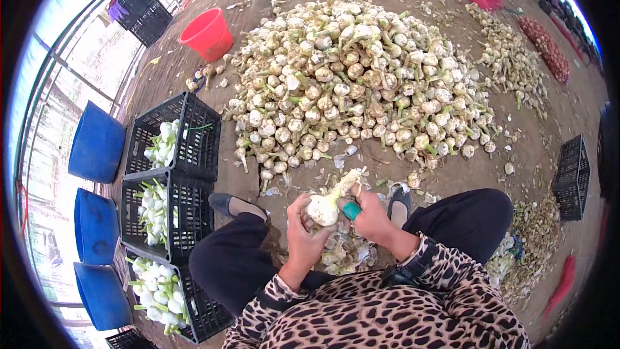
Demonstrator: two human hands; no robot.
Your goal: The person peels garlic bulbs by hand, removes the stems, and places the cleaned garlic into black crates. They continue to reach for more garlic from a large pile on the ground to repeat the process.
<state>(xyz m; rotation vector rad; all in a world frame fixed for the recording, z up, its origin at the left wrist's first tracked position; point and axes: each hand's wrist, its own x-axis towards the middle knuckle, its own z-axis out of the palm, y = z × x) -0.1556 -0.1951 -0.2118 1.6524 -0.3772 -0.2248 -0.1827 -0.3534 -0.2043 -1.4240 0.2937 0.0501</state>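
Note:
A white garlic bulb (325, 209) with a pale stalk pointing up and right sits between both hands, above my lap. My left hand (301, 232) wraps the bulb from the left and below. My right hand (370, 216) grips it from the right; a teal band covers its thumb. Loose papery skins (342, 252) lie on the ground between my knees, under the hands. A big heap of unpeeled garlic (355, 77) rises just beyond my feet.
Three black crates (197, 132) holding peeled garlic line up at my left, with blue tubs (97, 145) beyond them. A red bucket (208, 33) stands at the far left of the heap. Another black crate (573, 178) is at right, near a trimmings pile (533, 245).

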